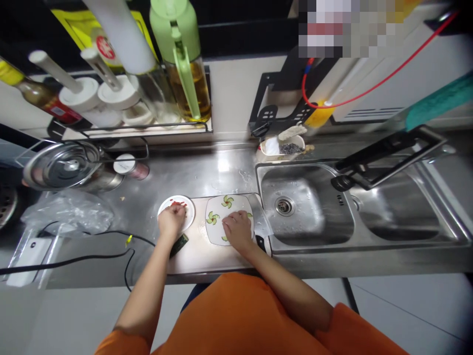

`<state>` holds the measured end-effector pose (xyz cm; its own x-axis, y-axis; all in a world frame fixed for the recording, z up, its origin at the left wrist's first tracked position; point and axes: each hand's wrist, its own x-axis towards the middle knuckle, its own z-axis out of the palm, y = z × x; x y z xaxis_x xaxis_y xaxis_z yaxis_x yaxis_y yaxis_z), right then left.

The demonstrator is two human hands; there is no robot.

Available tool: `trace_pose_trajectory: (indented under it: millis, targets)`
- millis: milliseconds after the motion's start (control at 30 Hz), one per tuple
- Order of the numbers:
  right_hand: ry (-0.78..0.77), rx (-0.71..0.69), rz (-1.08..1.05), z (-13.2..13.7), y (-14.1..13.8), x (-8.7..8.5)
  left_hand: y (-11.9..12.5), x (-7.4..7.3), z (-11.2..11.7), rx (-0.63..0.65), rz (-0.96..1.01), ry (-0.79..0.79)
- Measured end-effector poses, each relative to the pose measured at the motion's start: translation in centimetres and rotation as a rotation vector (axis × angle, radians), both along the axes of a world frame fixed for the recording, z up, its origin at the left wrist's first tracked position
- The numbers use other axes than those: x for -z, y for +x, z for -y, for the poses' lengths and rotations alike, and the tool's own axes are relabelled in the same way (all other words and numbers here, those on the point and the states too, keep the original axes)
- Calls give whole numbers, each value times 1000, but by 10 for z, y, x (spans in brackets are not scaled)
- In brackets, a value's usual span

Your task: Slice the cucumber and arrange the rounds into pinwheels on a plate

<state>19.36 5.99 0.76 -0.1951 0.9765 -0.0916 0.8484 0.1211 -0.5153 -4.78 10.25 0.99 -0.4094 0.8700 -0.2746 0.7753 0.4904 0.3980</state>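
My left hand (172, 220) is over a small round white plate (191, 222), its fingers pinched together at small red pieces (176, 202). Whatever is between those fingertips is too small to make out. My right hand (238, 229) lies over a square white plate (240, 201), fingers stretched out and apart. Green slices form pinwheels with red centres on this plate, one of them a green garnish (227, 201) at its far side. Both plates rest on a pale cutting board (201, 259). A dark green cucumber piece (179, 244) lies by my left wrist. Beside my right wrist is a knife's black handle (260, 242).
A double steel sink (310, 207) with a black faucet (365, 162) is on the right. At the left are a lidded pot (66, 165), a plastic bag (70, 212), a phone (31, 259) and black cables (92, 256). An oil bottle (185, 74) stands on the rack behind.
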Motion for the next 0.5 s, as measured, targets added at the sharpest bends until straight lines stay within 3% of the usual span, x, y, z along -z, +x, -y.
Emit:
trace_pose_trajectory:
  millis: [133,300,500]
  targets:
    - [-16,19,-61,0,1,-1,4,-7,13,-107,306,46]
    - [44,37,-185,-1,2,-8,41,-12,28,17,802,-81]
    - [73,29,-180,6,17,-15,83,-15,27,68,920,-219]
